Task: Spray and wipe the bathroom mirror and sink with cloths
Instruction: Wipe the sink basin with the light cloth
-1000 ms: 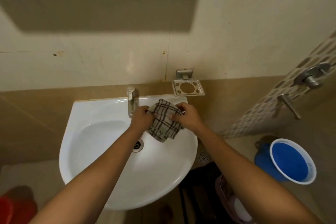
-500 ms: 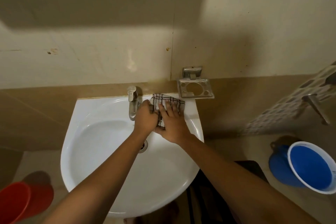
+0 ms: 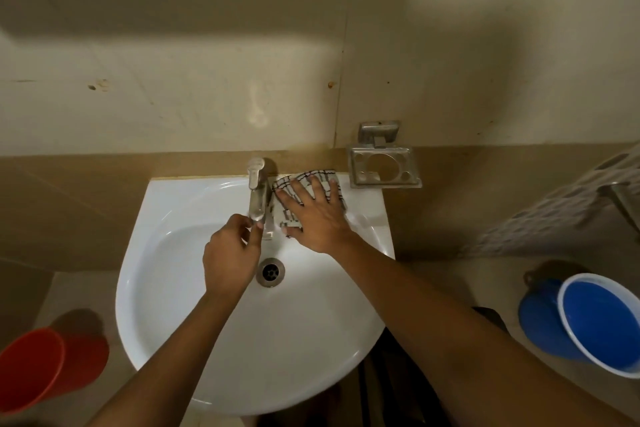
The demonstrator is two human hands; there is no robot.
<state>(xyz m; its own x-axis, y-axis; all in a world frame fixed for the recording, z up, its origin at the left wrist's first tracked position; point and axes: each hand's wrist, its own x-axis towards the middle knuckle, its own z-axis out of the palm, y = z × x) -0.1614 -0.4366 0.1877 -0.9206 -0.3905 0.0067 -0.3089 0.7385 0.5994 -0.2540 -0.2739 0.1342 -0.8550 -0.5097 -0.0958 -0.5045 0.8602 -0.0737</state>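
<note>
Your left hand [image 3: 230,260] hangs over the sink [image 3: 180,288] with loosely curled fingers, fingertips at the tap [image 3: 258,196] spout. Farther back, your right hand [image 3: 317,218] presses flat, fingers spread, on the cloth [image 3: 323,177] on the sink's back rim, right of the tap.

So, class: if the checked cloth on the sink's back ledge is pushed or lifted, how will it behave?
The black-and-white checked cloth probably slides easily, since it lies flat under the right hand on the glossy white ceramic sink. Lifted, it would likely droop, as it looks thin and folded. It should be light and will not roll.
</note>
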